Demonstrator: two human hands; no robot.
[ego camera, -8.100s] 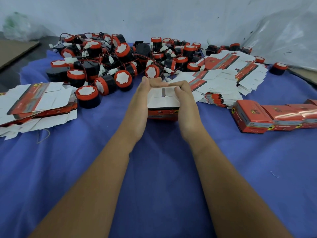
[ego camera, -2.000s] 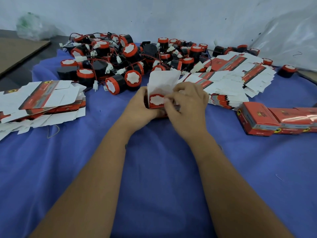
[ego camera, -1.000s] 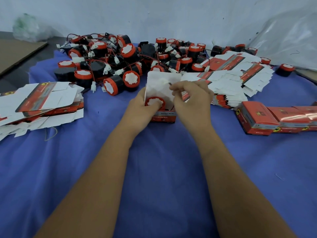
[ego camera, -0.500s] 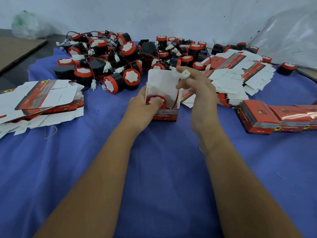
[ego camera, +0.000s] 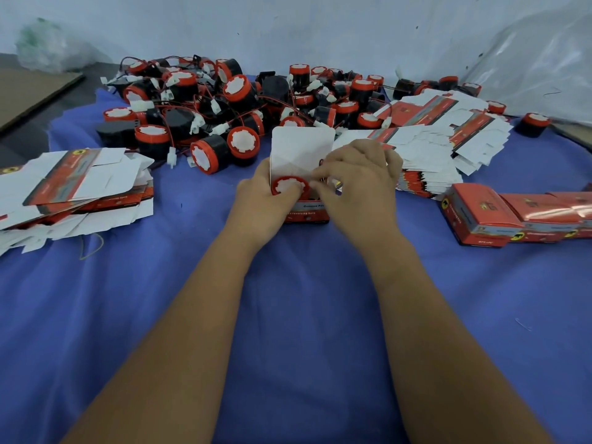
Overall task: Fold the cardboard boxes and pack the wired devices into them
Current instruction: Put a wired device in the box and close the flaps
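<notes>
On the blue cloth (ego camera: 288, 315), the left hand (ego camera: 261, 200) gripped the open box (ego camera: 302, 149) with its thumb pressing on the red-capped device (ego camera: 290, 186) seated inside, while the right hand (ego camera: 358, 184), fingers curled, pinched something at the box's mouth that could not be made out.

A blue cloth (ego camera: 288, 331) covers the counter, wrinkled in places. Behind it stands a pale wall (ego camera: 288, 24) with small dark specks, and clear plastic sheeting (ego camera: 538, 68) slumps against it at the right. Light is soft and even.
</notes>
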